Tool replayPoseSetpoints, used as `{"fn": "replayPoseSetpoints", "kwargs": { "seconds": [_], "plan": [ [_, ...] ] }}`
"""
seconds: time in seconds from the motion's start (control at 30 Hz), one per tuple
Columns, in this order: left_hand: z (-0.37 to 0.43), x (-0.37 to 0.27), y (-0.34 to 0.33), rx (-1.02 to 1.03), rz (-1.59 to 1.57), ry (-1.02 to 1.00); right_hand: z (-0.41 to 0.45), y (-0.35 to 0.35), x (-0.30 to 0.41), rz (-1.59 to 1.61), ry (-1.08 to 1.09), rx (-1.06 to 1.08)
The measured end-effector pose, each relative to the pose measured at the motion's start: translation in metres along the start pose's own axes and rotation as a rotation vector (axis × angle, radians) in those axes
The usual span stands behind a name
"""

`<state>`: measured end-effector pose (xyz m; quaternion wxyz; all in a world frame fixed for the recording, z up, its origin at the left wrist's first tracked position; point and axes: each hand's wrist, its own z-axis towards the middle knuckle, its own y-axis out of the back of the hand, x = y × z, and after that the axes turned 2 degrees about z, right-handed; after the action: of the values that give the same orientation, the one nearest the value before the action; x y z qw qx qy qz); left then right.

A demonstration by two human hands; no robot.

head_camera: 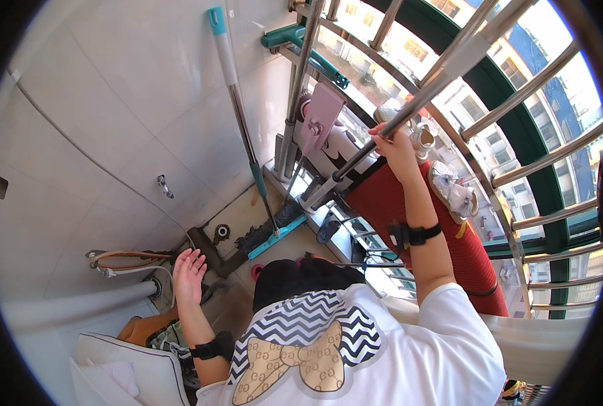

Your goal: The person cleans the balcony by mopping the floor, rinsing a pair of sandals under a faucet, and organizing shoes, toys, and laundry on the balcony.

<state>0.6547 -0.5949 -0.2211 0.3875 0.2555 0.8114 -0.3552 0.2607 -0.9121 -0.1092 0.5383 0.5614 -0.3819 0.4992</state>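
Note:
My right hand (392, 147) is raised to a metal railing post (408, 109), its fingers touching the post; whether they close around it is unclear. Beside that hand, pale shoes (420, 139) rest near the window bars. My left hand (188, 274) is held up at the left, palm showing and fingers apart, with nothing in it. Between the hands a long-handled squeegee or floor wiper (277, 236) stands on the floor, its metal pole (240, 111) leaning towards the tiled wall.
A pink plate-like holder (323, 114) and a teal brush or squeegee head (283, 36) are by the railing. A rolled red mat (403, 218) lies to the right. A dark drainpipe (230, 261), a wall tap (165, 186) and hoses (124, 259) are on the left.

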Motion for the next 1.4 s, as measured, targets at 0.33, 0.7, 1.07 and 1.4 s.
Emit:
{"fn": "replayPoseSetpoints", "kwargs": {
  "seconds": [0.33, 0.7, 1.07, 1.4],
  "plan": [
    [-0.009, 0.018, -0.019, -0.020, -0.075, -0.025, 0.020, -0.013, 0.003, -0.672, 0.075, -0.244],
    [0.006, 0.030, -0.036, 0.043, -0.067, 0.007, 0.010, 0.031, 0.034, -0.874, 0.531, -0.608],
    [0.018, 0.038, -0.064, 0.102, -0.016, 0.089, -0.109, 0.047, 0.004, -0.344, 0.310, -0.385],
    [0.041, 0.041, -0.085, 0.181, 0.078, 0.169, -0.166, 0.042, -0.040, -0.445, -0.235, 0.204]
  ]
}}
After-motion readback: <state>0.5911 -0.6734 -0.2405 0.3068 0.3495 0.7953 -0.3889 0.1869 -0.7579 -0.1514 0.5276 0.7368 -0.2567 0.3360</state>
